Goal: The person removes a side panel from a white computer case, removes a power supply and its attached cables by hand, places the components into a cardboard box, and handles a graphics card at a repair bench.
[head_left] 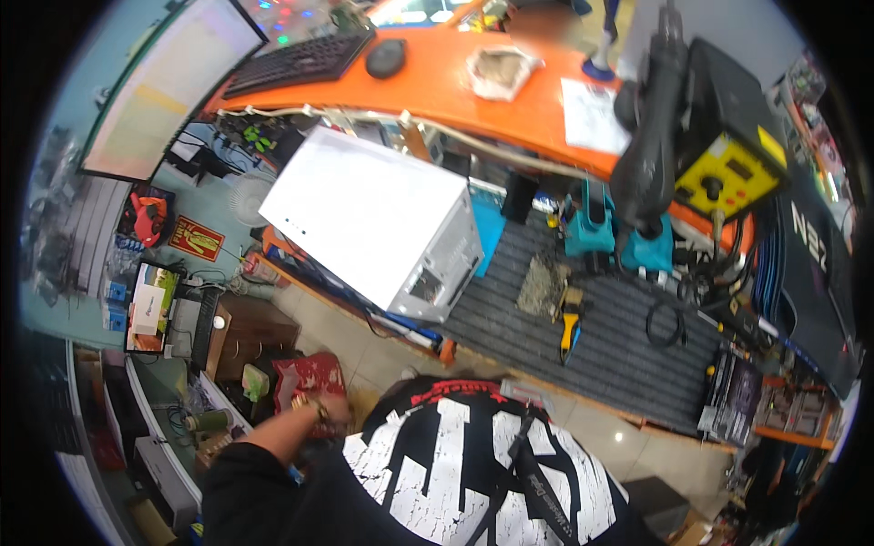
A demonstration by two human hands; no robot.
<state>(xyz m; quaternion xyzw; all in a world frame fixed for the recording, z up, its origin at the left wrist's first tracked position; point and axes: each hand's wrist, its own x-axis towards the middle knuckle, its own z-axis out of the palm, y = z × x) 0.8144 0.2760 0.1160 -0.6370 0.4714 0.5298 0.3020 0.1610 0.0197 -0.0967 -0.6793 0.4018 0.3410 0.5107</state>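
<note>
My left hand (335, 414) hangs low beside the workbench, with a gold-coloured band at the wrist. It is next to a red object (309, 375) with pale patches, perhaps a seat or a bag. The fingers are dark and unclear, so I cannot make out their pose or whether anything is in them. My right hand does not show. On the bench in front of me lies a white computer case (373, 214), its grey rear panel (442, 264) turned to the right.
A ribbed dark mat (628, 364) carries a yellow-handled brush (570, 326), a grey rough pad (543, 284) and teal power tools (592, 223). Behind are a soldering station (733, 173), a keyboard (296, 64) and a mouse (386, 59). Drawers (255, 332) stand at left.
</note>
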